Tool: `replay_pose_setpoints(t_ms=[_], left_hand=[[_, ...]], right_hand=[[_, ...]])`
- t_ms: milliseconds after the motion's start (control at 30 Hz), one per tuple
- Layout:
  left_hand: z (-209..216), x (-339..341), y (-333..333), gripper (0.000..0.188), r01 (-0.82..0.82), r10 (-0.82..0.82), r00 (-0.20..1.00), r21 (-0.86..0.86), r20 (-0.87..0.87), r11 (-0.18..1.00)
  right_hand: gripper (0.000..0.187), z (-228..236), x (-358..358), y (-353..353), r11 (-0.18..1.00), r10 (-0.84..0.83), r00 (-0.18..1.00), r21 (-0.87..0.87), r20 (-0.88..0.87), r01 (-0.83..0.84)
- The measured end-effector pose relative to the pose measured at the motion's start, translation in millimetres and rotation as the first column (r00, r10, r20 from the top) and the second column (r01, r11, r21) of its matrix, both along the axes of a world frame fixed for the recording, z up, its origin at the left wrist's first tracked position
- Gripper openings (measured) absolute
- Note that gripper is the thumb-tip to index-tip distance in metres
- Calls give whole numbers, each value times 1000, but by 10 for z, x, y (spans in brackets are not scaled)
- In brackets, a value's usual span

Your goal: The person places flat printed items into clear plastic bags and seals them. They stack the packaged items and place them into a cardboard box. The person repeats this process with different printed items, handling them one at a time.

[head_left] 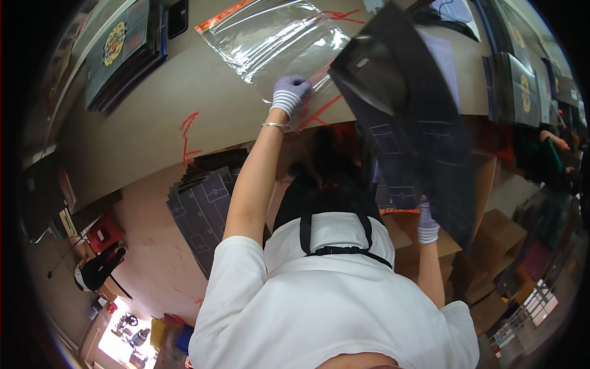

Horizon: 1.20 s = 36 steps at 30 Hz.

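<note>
Okay, from where I'm standing the left hand (291, 95) is just above the middle of the frame, gloved, resting at the lower edge of a clear plastic bag (270, 46).

"So is it actually pinching the bag?"

Honestly can't tell, the fingers look curled but the tips are tucked out of sight. Bag's lying on the table (147, 117), top centre, super shiny, orange-red strip along its upper left edge.

"And the right hand (427, 222)?"

That one's lower right of centre, same striped-cuff glove, closed on the edge of a big dark sheet (424, 129). Part of the grip is hidden, tbh. The sheet's tilted, running from the upper right of the frame down past that hand, kinda blurry, thin pale lines on it.

"What else is around?"

Dark folders (117, 58) with a gold emblem, piled upper left, a phone (177, 18) just beside them. More lined dark sheets (203, 212) stacked left of centre. Cardboard boxes (501, 237) lower right.
</note>
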<state>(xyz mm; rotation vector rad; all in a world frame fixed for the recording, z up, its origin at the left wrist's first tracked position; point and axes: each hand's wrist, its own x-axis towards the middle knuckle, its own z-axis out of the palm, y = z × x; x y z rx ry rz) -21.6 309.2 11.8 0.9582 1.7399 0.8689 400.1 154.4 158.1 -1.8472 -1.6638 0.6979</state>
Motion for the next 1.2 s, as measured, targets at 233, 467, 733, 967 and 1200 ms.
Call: replay_pose_setpoints(t_ms=[233, 467, 733, 967, 1200], left_hand=[[814, -257, 6, 19, -373, 399, 917, 345, -3, 861], [1092, -223, -210, 25, -267, 408, 829, 370, -382, 890], [855, -187, -405, 24, -54, 267, 814, 390, -515, 919], [909, -169, -609, 18, 147, 77, 742, 273, -666, 951], [893, -335, -1216, 18, 46, 221, 677, 340, -702, 939]], right_hand=[[17, -239, -189, -121, 982, 182, 983, 53, 0, -182], [41, 546, 50, 285, 995, -34, 833, -95, -552, -22], [40, 1088, 433, 297, 729, -277, 832, -669, -481, -144], [38, -72, -149, 165, 789, -295, 703, -580, -648, -204], [26, -179, -241, 111, 859, -371, 557, -503, -743, -99]])
